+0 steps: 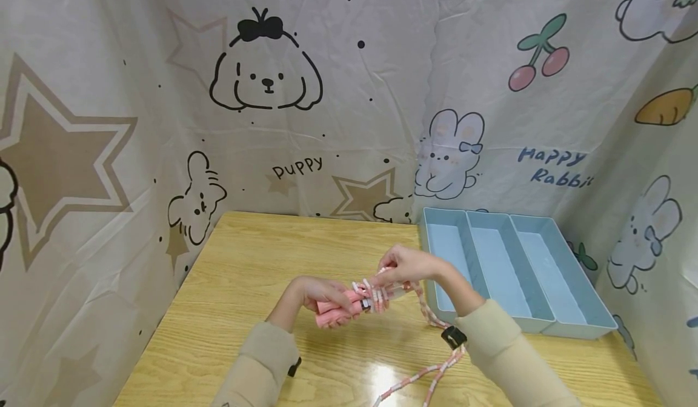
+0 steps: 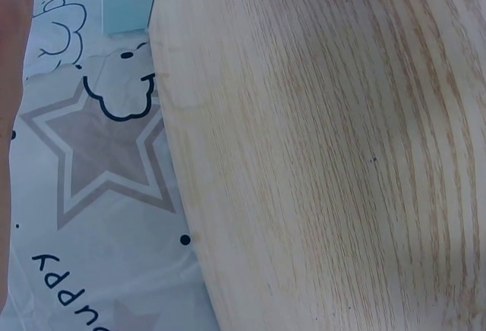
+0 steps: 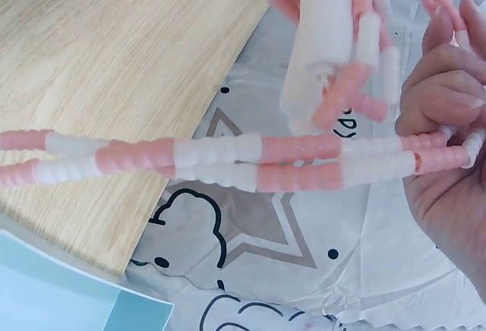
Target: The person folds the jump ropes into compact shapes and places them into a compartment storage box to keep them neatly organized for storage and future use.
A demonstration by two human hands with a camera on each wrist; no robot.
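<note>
A beaded jump rope with pink-and-white segments [image 3: 220,152] is between both hands over the table. My left hand [image 1: 322,292] grips its two pink handles [image 1: 332,318], held side by side. Several turns of the beaded cord [image 1: 377,298] lie around the handles near their whitish ends [image 3: 326,23]. With fingers bent, my right hand [image 1: 410,264] pinches a doubled length of cord beside the wound part. In the right wrist view the cord runs taut from the right hand [image 3: 448,111] across the picture. The left wrist view shows only a sliver of the left hand [image 2: 9,80].
A light blue tray [image 1: 578,330] with three long compartments stands at the table's back right. The loose cord [image 1: 428,373] hangs below the right wrist toward the near side. A printed cloth [image 1: 349,92] closes off the back and sides of the wooden table [image 1: 262,243].
</note>
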